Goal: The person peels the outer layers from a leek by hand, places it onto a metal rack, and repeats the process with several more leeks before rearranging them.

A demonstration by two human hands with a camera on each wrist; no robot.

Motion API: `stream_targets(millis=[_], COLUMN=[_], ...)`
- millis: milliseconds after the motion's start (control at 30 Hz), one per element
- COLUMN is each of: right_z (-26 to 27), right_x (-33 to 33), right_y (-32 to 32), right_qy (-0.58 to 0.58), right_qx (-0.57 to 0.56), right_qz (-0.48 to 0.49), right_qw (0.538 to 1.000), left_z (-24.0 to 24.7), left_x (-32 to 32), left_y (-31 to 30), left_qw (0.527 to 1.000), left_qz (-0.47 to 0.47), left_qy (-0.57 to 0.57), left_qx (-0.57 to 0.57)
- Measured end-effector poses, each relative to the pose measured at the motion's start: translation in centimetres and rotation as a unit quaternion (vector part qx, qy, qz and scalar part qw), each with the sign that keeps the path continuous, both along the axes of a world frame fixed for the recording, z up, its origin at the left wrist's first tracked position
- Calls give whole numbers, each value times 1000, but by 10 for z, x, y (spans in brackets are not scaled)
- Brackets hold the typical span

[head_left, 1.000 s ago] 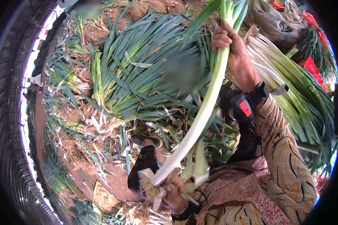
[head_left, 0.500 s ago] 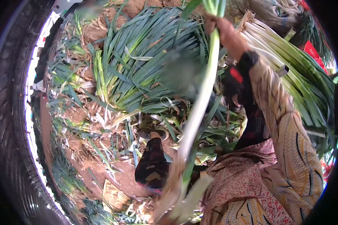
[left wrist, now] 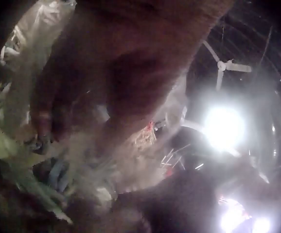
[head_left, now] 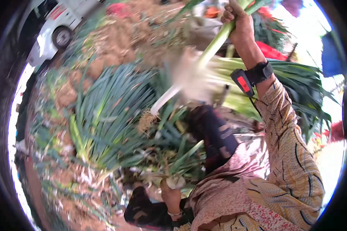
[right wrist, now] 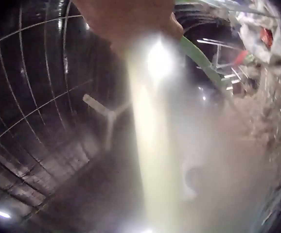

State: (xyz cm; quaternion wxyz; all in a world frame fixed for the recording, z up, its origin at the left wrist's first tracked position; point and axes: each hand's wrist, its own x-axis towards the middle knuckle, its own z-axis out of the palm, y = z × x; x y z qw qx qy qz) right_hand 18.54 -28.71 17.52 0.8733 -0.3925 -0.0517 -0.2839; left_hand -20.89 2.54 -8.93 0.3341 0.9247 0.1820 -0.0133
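Raised at the upper right of the head view, my right hand grips a long leek by its green upper part. The leek's white end slants down left to its brown roots, with a pale blur across its middle. Lower down, my left hand holds pale, stripped leek leaves, apart from the leek. In the right wrist view the leek's stalk runs down from the gripping hand. The left wrist view shows the left hand dark and blurred beside pale leaves.
A big pile of green leeks lies at centre left, among loose scraps and soil. Cleaned leeks lie stacked at right, near a red cloth. My bent knee is below them. A white vehicle stands upper left.
The head view has shifted, bringing the vehicle into sight. The leek's root end has moved up, away from my left hand, which has come back into view holding leaves.
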Motion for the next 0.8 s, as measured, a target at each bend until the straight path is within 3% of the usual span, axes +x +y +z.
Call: stream_targets(millis=[33,100,167,233,300,333,400,467,500,533,567,633,667,733,767,800], right_z=[-15,11,19,46,31,13,-48,-132,-250,-251,-235,-190,-186,-186,-181,-173], right_x=[8,-36,-55,-109,-126,-129,-118,-99,-66,-88,-109,-138,-140,-134,-127,-120], right_y=[-52,-107,-213,-193,-221,-225,-220,-192,-222,-188,-142,-106,-108,-131,-143,-156], right_qy=[-76,-48,-169,-190,-175,-134,-112,70,222,331,415,360,326,291,269,266], right_qx=[4,-26,-55,-28,-24,-38,-64,-161,58,-134,-321,-124,-168,-341,-427,-554], right_qz=[49,-45,-46,-136,-192,-246,-262,-275,-169,-42,87,168,178,98,59,-25], right_qw=[996,997,983,972,965,959,957,945,959,933,847,909,913,889,862,788], left_z=[-15,-46,-61,-65,-64,-60,-63,-58,-46,-39,-44,-51,-39,-48,-54,-62], left_x=[5,1,0,0,4,3,3,4,3,5,8,-4,-3,1,3,4], left_y=[-10,-11,-13,-16,-17,-19,-18,-21,-25,-28,-30,-29,-32,-29,-28,-27], left_qw=[998,994,992,991,990,993,994,993,992,991,991,987,985,977,972,972], left_qz=[7,8,-10,-13,-6,-11,-26,-32,-32,-33,-7,47,46,60,71,53], left_qy=[49,103,122,134,139,106,82,75,82,88,97,131,126,163,180,205], left_qx=[30,30,-1,-22,-31,-45,-60,-80,-89,-99,-94,-81,-109,-122,-131,-101])
